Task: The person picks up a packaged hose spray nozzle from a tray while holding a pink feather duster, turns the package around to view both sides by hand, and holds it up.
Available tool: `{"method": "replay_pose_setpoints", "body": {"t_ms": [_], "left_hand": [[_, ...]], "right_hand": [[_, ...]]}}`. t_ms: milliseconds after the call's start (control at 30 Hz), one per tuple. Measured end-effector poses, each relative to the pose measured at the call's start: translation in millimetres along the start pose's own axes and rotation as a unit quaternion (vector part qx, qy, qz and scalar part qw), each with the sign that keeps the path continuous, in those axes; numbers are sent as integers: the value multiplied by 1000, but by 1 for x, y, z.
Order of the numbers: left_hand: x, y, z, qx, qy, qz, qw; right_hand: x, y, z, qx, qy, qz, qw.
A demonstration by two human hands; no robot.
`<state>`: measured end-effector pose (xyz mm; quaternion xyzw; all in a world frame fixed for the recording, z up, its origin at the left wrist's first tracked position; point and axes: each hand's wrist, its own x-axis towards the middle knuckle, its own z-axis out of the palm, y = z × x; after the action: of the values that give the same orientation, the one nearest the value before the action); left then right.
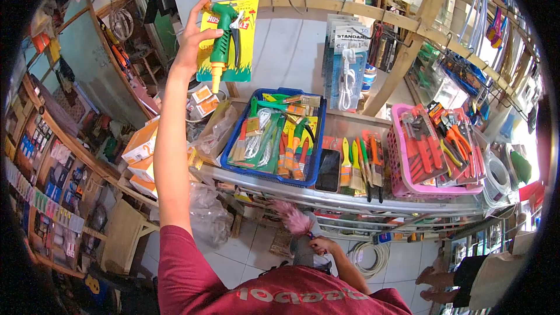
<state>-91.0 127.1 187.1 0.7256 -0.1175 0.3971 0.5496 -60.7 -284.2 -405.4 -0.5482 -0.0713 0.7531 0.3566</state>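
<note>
High up, my left hand (189, 41) holds a green hose nozzle (221, 35) on a yellow card, just under a wooden rail with hooks. Lower down, near my body, my right hand (321, 245) is closed round the handle of a pink feather duster (291, 218). A blue basket (269, 178) of paintbrushes and packaged items stands on the counter (373, 199) below the nozzle. Beside it lie a dark phone (328, 170) and several paintbrushes (351, 166). Farther right, a pink basket (408, 189) holds pliers and other tools.
A packaged white cord (348, 81) hangs from the wooden rail (326, 3). Orange and white boxes (140, 143) and clear plastic bags (207, 216) are at the left. Coiled hose (370, 268) lies on the floor. Another person's feet (437, 286) show at lower right.
</note>
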Motion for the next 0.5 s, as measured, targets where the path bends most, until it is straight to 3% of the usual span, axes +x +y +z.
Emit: {"method": "replay_pose_setpoints", "body": {"t_ms": [500], "left_hand": [[0, -8, 0, 55, -37, -16, 998]], "right_hand": [[0, 3, 0, -16, -5, -21, 1000]]}}
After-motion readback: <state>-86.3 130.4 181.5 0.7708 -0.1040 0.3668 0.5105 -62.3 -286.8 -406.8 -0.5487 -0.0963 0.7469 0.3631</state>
